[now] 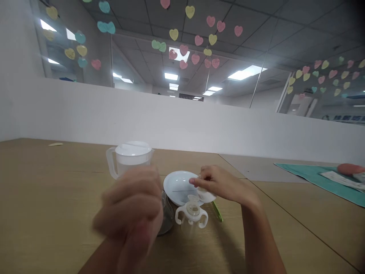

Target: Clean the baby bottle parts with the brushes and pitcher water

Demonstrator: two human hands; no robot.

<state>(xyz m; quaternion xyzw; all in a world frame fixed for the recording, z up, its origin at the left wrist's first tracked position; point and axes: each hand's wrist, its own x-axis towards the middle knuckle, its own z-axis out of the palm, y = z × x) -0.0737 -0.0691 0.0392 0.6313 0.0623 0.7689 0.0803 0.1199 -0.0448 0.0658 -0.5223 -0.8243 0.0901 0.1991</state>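
the right hand [224, 183] pinches a white piece [206, 196] above a two-handled cup [191, 217]; the left hand [132, 203], curled, blurs, its grip impossible to tell.

The pitcher [133, 154] stands on the bench [51, 190], behind the left hand [132, 203]. The plate [178, 182] lies right of the pitcher and nearer the camera. The two-handled bottle [192, 215] stands before the plate. The dark container [167, 217], partly hidden, appears to stand just left of the bottle. The cloth [310, 177] lies at far right.
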